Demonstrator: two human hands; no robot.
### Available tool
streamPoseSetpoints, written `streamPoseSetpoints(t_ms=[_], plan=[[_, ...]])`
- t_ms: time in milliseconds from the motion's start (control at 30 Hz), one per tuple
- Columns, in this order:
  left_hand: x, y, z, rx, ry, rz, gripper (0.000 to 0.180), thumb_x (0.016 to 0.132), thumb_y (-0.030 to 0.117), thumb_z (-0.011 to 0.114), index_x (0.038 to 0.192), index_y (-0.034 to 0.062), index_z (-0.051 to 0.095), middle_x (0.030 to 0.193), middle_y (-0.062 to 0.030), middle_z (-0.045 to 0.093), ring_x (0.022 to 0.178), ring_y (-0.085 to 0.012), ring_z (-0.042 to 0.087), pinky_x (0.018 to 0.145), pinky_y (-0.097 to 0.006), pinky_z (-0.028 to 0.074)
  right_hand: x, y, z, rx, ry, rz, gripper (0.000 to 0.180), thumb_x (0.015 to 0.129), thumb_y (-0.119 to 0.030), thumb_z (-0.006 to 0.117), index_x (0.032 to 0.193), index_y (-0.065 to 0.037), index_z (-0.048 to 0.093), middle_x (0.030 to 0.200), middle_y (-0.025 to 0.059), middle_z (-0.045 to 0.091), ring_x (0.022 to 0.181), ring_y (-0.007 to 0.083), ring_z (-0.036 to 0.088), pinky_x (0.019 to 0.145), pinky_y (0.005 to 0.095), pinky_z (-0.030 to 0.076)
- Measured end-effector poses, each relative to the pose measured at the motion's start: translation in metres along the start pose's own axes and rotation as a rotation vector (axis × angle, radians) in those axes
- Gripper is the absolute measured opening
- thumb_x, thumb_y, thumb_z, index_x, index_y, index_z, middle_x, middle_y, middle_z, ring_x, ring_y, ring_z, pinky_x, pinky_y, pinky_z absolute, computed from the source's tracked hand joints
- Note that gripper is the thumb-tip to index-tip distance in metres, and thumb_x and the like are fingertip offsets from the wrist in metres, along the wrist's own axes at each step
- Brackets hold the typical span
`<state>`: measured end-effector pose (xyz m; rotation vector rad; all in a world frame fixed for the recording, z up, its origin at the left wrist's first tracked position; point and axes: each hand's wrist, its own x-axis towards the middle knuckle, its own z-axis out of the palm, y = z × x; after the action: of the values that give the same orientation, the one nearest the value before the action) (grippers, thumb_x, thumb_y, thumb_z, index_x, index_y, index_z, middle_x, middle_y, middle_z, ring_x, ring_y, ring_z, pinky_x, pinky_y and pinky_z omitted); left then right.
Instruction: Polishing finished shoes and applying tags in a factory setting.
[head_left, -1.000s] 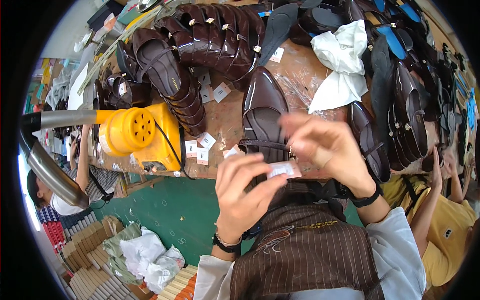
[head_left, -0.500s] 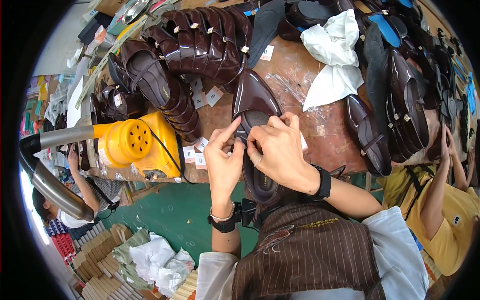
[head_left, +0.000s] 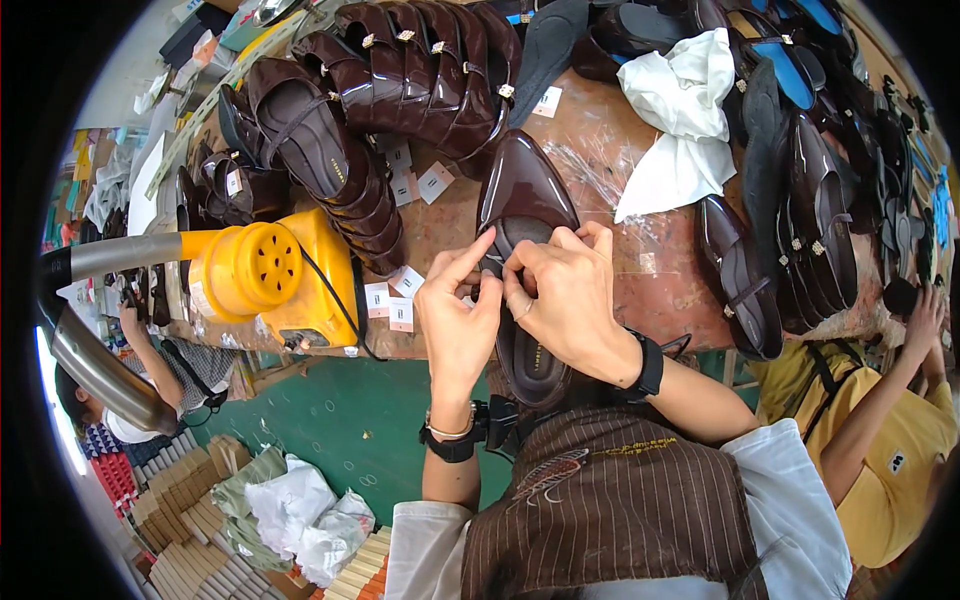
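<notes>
A dark brown patent shoe lies on the workbench in front of me, its pointed toe away from me and its heel toward my apron. Both hands are closed at its narrow strap, across the opening. My left hand pinches from the left side, index finger stretched along the shoe's edge and thumb below. From the right, my right hand bends over the shoe with fingertips pinched together close to the left thumb. The hands hide most of the strap and its fastening. The dark insole shows below them.
Nested rows of brown shoes stand at the far left. A yellow blower machine with a metal tube sits left of me. White tissue and more shoes lie right. Small white tags lie nearby. Other people work at both sides.
The view has shifted slightly, so the bench things sit a little further right. My hands keep their pinch at the strap, nearly unmoved. At the right, another person's hands now meet a dark round thing.
</notes>
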<state>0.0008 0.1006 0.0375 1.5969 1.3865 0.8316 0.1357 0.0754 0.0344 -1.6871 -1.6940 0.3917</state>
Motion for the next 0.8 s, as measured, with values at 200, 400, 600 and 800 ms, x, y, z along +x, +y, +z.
streamPoseSetpoints(t_ms=[200,400,600,800], plan=[[0.000,0.001,-0.001,-0.002,-0.001,-0.001,0.046,0.079,-0.010,0.056,0.121,0.0049,0.067,0.086,-0.0012,0.058,0.071,-0.0048,0.052,0.063,-0.020,0.042,0.001,-0.001,-0.002,0.000,-0.011,0.009,0.007,0.073,-0.011,0.069,0.069,-0.008,0.063,0.063,0.0063,0.063,0.071,0.0224,0.056,0.086,0.0407,0.034],[0.000,0.002,-0.001,0.016,0.000,0.004,0.047,0.079,-0.010,0.056,0.121,0.0057,0.068,0.084,0.0001,0.056,0.070,-0.0041,0.050,0.062,-0.019,0.041,0.001,-0.003,0.000,-0.015,0.002,0.021,0.007,0.074,-0.012,0.069,0.071,-0.009,0.064,0.063,0.0065,0.062,0.070,0.0223,0.056,0.085,0.0406,0.034],[0.007,0.004,-0.001,0.278,0.052,0.128,0.031,0.082,-0.005,0.061,0.111,0.0017,0.070,0.083,-0.0105,0.064,0.069,-0.0144,0.061,0.063,-0.025,0.047,0.003,0.000,0.005,-0.011,0.051,0.022,0.005,0.076,-0.011,0.068,0.073,-0.009,0.065,0.062,0.0072,0.061,0.068,0.0229,0.057,0.085,0.0401,0.035],[0.011,0.002,-0.001,0.387,0.092,0.177,0.013,0.084,0.001,0.066,0.095,-0.0013,0.072,0.083,-0.0130,0.067,0.068,-0.0236,0.064,0.066,-0.031,0.050,0.003,0.003,0.006,-0.045,0.044,0.010,0.004,0.078,-0.011,0.068,0.075,-0.010,0.066,0.063,0.0071,0.062,0.067,0.0230,0.058,0.084,0.0398,0.036]])
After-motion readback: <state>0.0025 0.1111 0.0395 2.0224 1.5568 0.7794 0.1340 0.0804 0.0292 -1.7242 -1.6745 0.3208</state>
